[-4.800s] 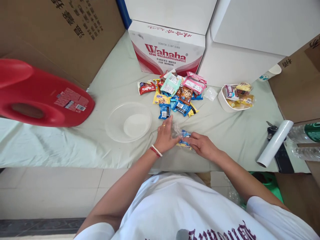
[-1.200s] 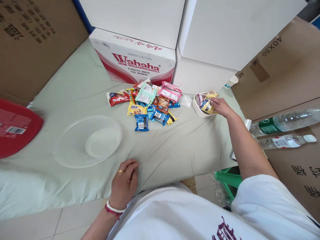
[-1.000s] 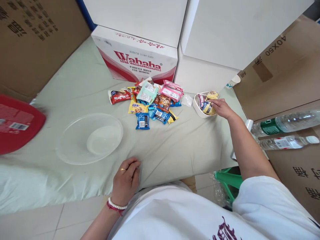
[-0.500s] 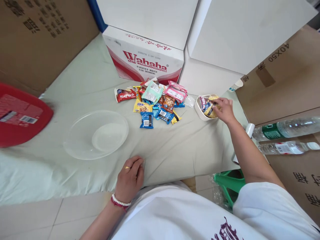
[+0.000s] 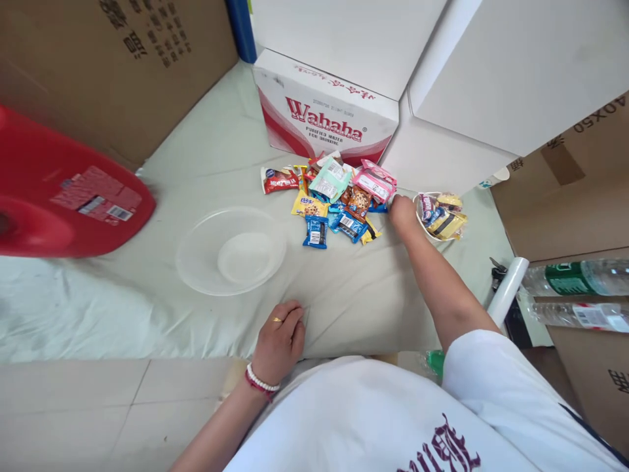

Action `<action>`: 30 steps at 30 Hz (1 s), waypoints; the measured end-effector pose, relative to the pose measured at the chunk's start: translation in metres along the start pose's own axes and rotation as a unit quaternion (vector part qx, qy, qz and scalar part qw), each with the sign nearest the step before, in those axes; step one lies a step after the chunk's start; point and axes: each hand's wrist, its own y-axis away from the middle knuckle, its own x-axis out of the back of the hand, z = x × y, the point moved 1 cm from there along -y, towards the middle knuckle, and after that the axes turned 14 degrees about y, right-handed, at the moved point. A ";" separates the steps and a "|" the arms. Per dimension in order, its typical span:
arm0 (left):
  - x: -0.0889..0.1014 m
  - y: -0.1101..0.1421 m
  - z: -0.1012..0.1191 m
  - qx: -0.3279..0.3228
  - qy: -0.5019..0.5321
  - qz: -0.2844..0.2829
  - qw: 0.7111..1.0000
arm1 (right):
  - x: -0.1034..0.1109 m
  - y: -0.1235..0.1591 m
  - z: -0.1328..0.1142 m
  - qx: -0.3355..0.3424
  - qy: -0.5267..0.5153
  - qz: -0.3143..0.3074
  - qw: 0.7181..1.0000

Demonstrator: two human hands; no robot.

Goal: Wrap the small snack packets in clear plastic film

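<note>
My right hand (image 5: 403,212) is at the right edge of a pile of wrapped snacks (image 5: 339,200), just left of a small white tub (image 5: 421,223). Its fingers point away from me and are hidden, so whether it holds anything does not show. Several packets, including a yellow packet (image 5: 447,225), lie in the tub. Blue, yellow, brown, pink, mint-green and red packets make up the pile. My left hand (image 5: 281,337), with a ring and bracelets, rests on the cloth near the front edge, its fingers curled together with nothing visible in them. Beyond it sits a wide translucent bowl (image 5: 196,275).
A Wahaha carton (image 5: 319,118) and white boxes (image 5: 457,78) stand behind the pile. At left is a red jug (image 5: 98,203) near a brown carton (image 5: 122,111). On the right are a paper cup (image 5: 495,177), a white roll (image 5: 508,292) and plastic bottles (image 5: 570,278).
My right hand has moved left out of the tub to the pile's right edge, over where a clear wrapper lay. The view has shifted left; my left hand stays on the cloth.
</note>
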 end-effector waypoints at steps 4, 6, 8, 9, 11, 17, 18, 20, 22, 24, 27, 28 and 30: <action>0.008 0.000 0.004 0.027 0.052 0.014 0.998 | 0.004 0.067 0.023 -0.020 -0.105 0.013 0.994; 0.010 -0.004 0.012 0.052 0.111 0.006 0.992 | 0.002 0.117 0.032 -0.062 -0.347 -0.005 0.936; 0.005 -0.014 0.027 0.083 0.181 -0.023 0.980 | 0.000 0.169 0.032 -0.083 -0.518 -0.057 0.849; 0.000 -0.021 0.035 0.098 0.215 -0.047 0.971 | -0.001 0.192 0.029 -0.091 -0.565 -0.079 0.816; -0.018 -0.035 0.051 0.149 0.272 -0.101 0.945 | -0.001 0.231 0.018 -0.091 -0.607 -0.108 0.782; -0.073 -0.058 0.064 0.319 0.470 -0.131 0.813 | 0.007 0.277 -0.011 0.071 -0.551 -0.084 0.828; -0.075 -0.057 0.062 0.316 0.476 -0.123 0.811 | 0.008 0.278 -0.013 0.087 -0.546 -0.082 0.829; -0.074 -0.053 0.058 0.295 0.450 -0.100 0.837 | 0.008 0.277 -0.013 0.097 -0.560 -0.108 0.816; -0.069 -0.047 0.055 0.274 0.393 -0.075 0.874 | 0.006 0.276 -0.014 0.094 -0.578 -0.144 0.798; -0.064 -0.044 0.054 0.268 0.351 -0.051 0.896 | 0.004 0.275 -0.016 0.083 -0.585 -0.147 0.793; -0.056 -0.045 0.050 0.299 0.386 -0.039 0.872 | 0.000 0.272 -0.017 0.036 -0.629 -0.132 0.766; -0.053 -0.045 0.048 0.311 0.410 -0.040 0.856 | -0.001 0.271 -0.016 0.016 -0.652 -0.134 0.746; -0.048 -0.046 0.044 0.323 0.447 -0.039 0.833 | -0.002 0.267 -0.012 -0.022 -0.698 -0.143 0.702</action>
